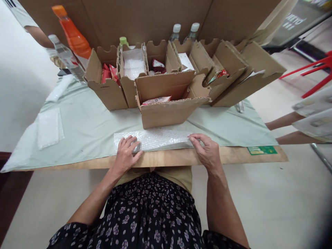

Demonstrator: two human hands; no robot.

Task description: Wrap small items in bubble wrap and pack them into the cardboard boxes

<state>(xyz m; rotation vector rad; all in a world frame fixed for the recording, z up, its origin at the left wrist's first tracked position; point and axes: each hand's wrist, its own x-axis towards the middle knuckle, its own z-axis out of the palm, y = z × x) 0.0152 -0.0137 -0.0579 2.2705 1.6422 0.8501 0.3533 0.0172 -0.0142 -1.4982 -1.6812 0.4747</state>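
A long strip of clear bubble wrap (160,138) lies along the near edge of the cloth-covered table. On its left end rests my left hand (127,152), fingers spread and pressing it flat. My right hand (204,148) pinches the strip's right end between thumb and fingertips, lifting it slightly. Just beyond the strip stands an open cardboard box (168,112) with a red-and-white packet (157,100) inside. Flat bubble wrap pieces (49,128) lie at the left of the table.
Several cardboard bins (109,93) holding packets and bubble wrap line the back, before a cardboard panel (145,20). An orange bottle (75,36) and a clear bottle (67,57) stand back left. A green card (262,150) lies near the right edge. Other people's limbs show at both sides.
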